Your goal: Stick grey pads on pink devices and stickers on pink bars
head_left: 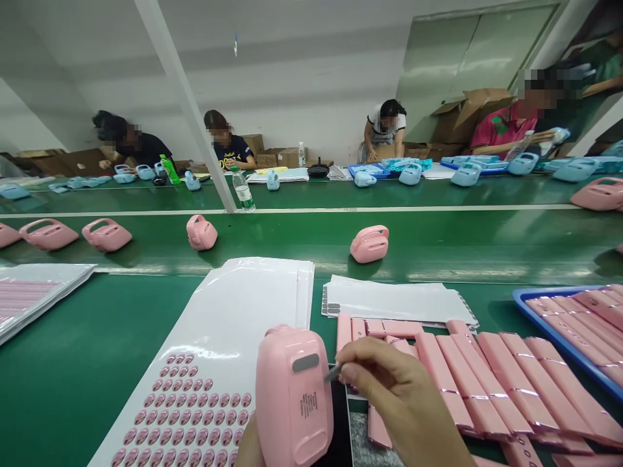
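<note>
Our right hand [394,395] pinches a small metal tool [333,372] at the right edge of a pink handheld device [292,395], its working end hidden by the fingers. We hold the device upright near the bottom of the view, where the frame cuts off its lower end. Only a sliver of our left hand [248,444] shows behind it, so its grip cannot be made out. A grey oval patch [305,362] and a block of fine print [308,405], too small to read, mark the device's back.

To the left, a sheet of round pink stickers [185,408] runs off the bottom edge. To the right, pink strips [467,383] lie overlapping just beside our right hand, with more in a blue tray [555,324] cut off at the right edge. White sheets [399,301] lie above them. Green conveyor belt [97,350] stretches left of the stickers, and pink devices [370,244] sit on a belt beyond.
</note>
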Motion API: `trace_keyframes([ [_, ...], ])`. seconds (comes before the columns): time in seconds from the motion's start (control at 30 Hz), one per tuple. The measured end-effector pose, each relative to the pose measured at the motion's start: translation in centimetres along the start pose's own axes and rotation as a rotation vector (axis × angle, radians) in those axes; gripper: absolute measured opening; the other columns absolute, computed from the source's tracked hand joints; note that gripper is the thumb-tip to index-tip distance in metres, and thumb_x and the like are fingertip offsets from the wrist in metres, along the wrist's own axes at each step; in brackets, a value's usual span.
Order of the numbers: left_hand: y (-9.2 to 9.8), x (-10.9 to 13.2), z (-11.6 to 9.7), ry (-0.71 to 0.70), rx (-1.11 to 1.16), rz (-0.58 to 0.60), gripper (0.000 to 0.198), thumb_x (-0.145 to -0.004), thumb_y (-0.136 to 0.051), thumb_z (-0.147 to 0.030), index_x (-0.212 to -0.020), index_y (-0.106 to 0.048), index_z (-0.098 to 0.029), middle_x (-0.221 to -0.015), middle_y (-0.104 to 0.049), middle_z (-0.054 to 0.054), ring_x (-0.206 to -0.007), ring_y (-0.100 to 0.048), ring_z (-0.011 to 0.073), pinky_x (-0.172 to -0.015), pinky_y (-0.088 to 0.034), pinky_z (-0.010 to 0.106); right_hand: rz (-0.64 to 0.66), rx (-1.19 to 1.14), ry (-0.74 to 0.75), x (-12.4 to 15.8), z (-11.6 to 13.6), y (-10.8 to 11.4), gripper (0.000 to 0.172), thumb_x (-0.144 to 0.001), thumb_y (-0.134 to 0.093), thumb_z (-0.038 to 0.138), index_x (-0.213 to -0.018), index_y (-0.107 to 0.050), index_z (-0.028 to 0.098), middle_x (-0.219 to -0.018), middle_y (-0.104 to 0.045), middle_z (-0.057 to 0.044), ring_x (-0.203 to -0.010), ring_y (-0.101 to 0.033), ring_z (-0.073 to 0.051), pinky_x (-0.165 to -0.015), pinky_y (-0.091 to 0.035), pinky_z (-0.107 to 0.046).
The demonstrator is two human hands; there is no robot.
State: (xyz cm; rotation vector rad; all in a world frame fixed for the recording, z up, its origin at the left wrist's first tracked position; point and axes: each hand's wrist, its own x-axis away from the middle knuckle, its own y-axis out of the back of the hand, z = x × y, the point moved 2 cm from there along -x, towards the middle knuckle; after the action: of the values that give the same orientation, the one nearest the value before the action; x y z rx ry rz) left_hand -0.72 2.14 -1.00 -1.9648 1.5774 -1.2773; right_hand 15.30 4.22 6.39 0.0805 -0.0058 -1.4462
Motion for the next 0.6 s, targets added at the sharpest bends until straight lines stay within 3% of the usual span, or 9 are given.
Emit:
trace_keyframes([
  [0.07, -0.1, -0.1, -0.1, 0.0, -0.002, 0.0, 0.03, -0.086, -0.057, -0.037, -0.106, -0.057, -0.015, -0.1, -0.062, 0.008, -0.082, -0.061, 0.0187, -0.07, -0.055, 0.036, 0.062, -0.184, -0.107, 0.4, -0.3, -0.4, 0.009, -0.077, -0.068, 0.031, -0.084, -0.069, 0.026, -0.074, -0.064, -0.001, -0.07, -0.059, -0.017, -0.066, -0.048, -0.027],
  [0.17, 0.0, 0.2, -0.3, 0.014, -0.006, -0.015, 0.022, -0.073, -0.073, -0.029, -0.09, -0.065, -0.016, -0.09, -0.066, 0.007, -0.079, -0.064, 0.0198, -0.069, -0.057, 0.031, 0.074, -0.396, -0.222, 0.7, -1.0, -1.1, 0.017, -0.07, -0.076, 0.034, -0.08, -0.067, 0.024, -0.071, -0.06, 0.001, -0.068, -0.057, -0.014, -0.066, -0.048, -0.024],
  [0.33, -1.3, 0.9, -0.8, 0.041, 0.077, 0.071, 0.009, -0.062, -0.074, -0.017, -0.063, -0.065, -0.016, -0.065, -0.064, 0.003, -0.06, -0.062, 0.0165, -0.057, -0.055, 0.021, 0.13, -0.469, -0.227, 1.0, -1.3, -2.0, 0.024, -0.068, -0.078, 0.04, -0.066, -0.064, 0.021, -0.115, -0.055, -0.005, -0.11, -0.051, -0.022, -0.083, -0.043, -0.025],
  [0.4, -1.8, 1.3, -1.1, -0.016, 0.101, -0.002, 0.009, -0.061, -0.071, -0.011, -0.06, -0.064, -0.017, -0.062, -0.064, 0.002, -0.059, -0.063, 0.0169, -0.055, -0.055, 0.02, 0.174, -0.505, -0.251, 1.1, -1.1, -2.3, 0.024, -0.069, -0.077, 0.041, -0.067, -0.064, 0.021, -0.118, -0.054, -0.006, -0.112, -0.05, -0.023, -0.083, -0.043, -0.026],
  [0.5, -2.4, 1.8, -1.4, -0.083, 0.089, -0.204, 0.017, -0.058, -0.064, -0.002, -0.06, -0.065, -0.019, -0.062, -0.066, 0.0, -0.062, -0.065, 0.0173, -0.055, -0.056, 0.022, 0.18, -0.491, -0.26, 1.3, -0.7, -2.6, 0.024, -0.068, -0.077, 0.041, -0.067, -0.063, 0.021, -0.117, -0.053, -0.006, -0.112, -0.049, -0.022, -0.08, -0.042, -0.024],
  [0.6, -2.9, 2.0, -1.4, -0.057, 0.117, -0.213, 0.022, -0.056, -0.058, -0.001, -0.068, -0.068, -0.018, -0.059, -0.065, 0.0, -0.058, -0.064, 0.0167, -0.054, -0.056, 0.021, 0.168, -0.449, -0.26, 1.3, -0.6, -2.7, 0.025, -0.069, -0.077, 0.042, -0.066, -0.063, 0.021, -0.116, -0.052, -0.006, -0.114, -0.047, -0.022, -0.08, -0.042, -0.024],
])
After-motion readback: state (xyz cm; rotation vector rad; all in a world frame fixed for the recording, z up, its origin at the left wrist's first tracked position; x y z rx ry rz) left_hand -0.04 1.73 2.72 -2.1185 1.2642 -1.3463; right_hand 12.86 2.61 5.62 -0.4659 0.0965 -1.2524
